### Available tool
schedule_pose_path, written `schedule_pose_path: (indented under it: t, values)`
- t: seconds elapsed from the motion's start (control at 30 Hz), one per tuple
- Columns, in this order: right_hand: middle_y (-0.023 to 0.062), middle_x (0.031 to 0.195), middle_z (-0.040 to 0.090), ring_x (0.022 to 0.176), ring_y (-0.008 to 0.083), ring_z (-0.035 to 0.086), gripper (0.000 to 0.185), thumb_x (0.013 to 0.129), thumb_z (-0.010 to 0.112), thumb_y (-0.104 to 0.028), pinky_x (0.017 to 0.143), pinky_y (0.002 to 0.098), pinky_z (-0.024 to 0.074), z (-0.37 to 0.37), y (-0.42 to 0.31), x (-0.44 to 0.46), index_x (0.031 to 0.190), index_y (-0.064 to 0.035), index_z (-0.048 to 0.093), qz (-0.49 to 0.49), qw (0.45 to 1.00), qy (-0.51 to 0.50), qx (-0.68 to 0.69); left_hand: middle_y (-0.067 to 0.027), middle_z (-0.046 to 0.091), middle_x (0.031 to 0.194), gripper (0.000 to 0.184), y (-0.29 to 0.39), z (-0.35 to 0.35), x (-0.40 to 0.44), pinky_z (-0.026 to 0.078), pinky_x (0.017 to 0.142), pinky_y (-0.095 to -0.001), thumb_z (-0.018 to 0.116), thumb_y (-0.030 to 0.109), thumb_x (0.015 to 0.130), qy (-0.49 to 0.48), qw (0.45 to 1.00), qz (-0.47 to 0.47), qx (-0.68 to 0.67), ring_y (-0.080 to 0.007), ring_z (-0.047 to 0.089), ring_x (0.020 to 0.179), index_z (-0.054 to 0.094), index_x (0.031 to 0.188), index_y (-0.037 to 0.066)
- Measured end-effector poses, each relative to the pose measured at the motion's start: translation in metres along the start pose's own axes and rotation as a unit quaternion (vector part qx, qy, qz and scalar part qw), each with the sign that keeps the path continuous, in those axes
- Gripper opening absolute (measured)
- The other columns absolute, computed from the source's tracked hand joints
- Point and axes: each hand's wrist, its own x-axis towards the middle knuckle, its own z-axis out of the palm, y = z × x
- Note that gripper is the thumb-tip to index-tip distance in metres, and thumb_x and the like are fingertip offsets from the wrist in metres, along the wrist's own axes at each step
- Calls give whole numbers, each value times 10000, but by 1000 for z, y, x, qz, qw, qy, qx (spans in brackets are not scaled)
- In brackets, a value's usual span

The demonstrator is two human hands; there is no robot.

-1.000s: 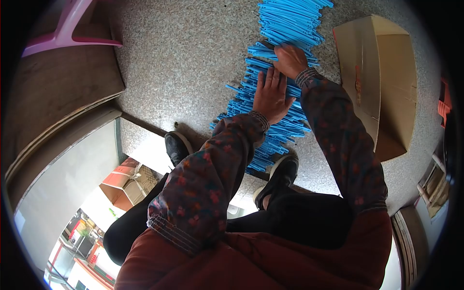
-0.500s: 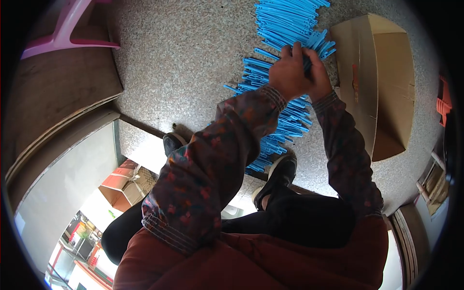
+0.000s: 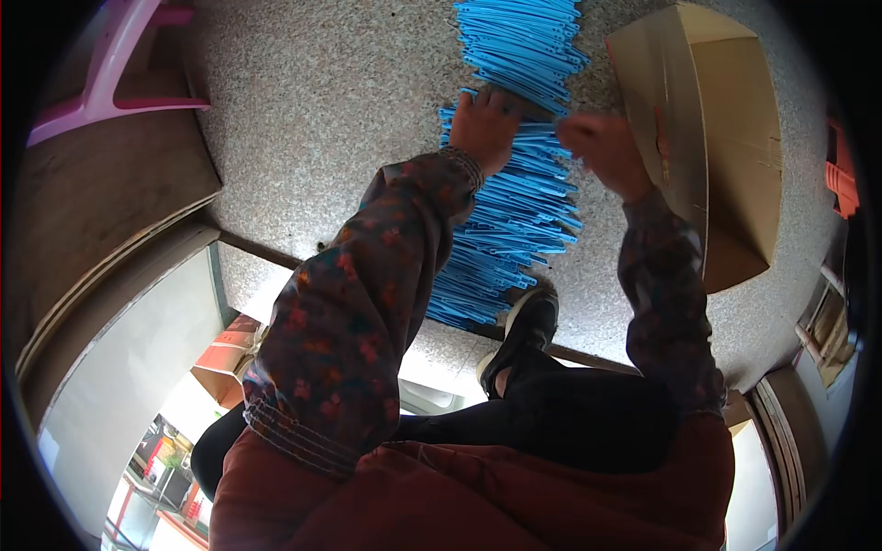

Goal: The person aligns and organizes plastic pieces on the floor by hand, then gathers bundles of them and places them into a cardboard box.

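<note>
so, well off to the left of both hands, a glossy pink plastic frame point(image 3: 103, 92) splays its smooth legs over a flat brown wooden panel point(image 3: 119, 151), and a cardboard box point(image 3: 220, 372) sits nearer the body, lower left of them. the left arm, in a loose flowered sleeve point(image 3: 340, 303) with a gathered cuff, reaches forward and slightly inward. its left hand point(image 3: 485, 131) lies back upward, fingers bent over the left ends of the blue strips point(image 3: 514, 202) and hiding some of them; whether it grips any, i cannot tell. these thin, narrow strips, with small holes at their ends, lie crosswise in an uneven bank between the hands and back toward a dark shoe point(image 3: 533, 317); a neater bank of like strips point(image 3: 519, 46) spreads beyond the hands on speckled stone flooring point(image 3: 303, 110). the right forearm angles forward and inward, and the right hand point(image 3: 606, 154), blurred, has its fingers curled by the right ends; i cannot tell if it holds one. just right of it stands an open brown carton point(image 3: 684, 110), creased and stiff-walled, close along that forearm. farther right is something red point(image 3: 841, 174).
</note>
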Motion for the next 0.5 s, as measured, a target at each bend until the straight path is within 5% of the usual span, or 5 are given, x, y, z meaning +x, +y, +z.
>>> schedule_pose_path:
  t: [0.03,0.2,0.3,0.4,0.5]
  values:
    - [80,640,599,583,250,596,126,831,611,-133,589,366,515,3,5,16,769,-35,660,-51,995,63,-58,-98,571,901,321,2,1,-2,399,779,-441,641,72,632,-11,1000,-3,-6,-293,564,894,624,950,111]
    - [134,724,623,728,339,620,91,772,578,-82,631,441,507,57,45,86,713,-38,632,-213,912,49,-347,-127,504,1029,461,12,6,-16,386,904,-460,620,46,623,12,998,-28,-48,-309,507,1000,567,1080,62]
    - [136,774,628,789,335,624,56,742,590,-83,662,460,505,64,40,94,726,-43,626,-137,927,20,-350,-167,496,1030,337,17,9,-21,374,918,-480,581,95,668,71,994,-26,-74,-339,484,1026,559,982,-22]
    - [135,836,634,819,345,619,97,749,605,-108,689,475,500,53,32,95,829,-56,625,-158,917,-4,-366,-187,471,1070,344,24,9,-27,335,1001,-504,579,90,662,61,992,-61,-95,-359,457,1084,565,984,-28]
    - [127,894,633,857,354,614,201,767,609,-132,723,477,499,24,36,100,959,-72,608,-169,930,170,-279,-205,460,1106,419,25,8,-29,306,1037,-523,584,91,657,19,993,-75,-91,-372,447,1120,549,1052,-43]
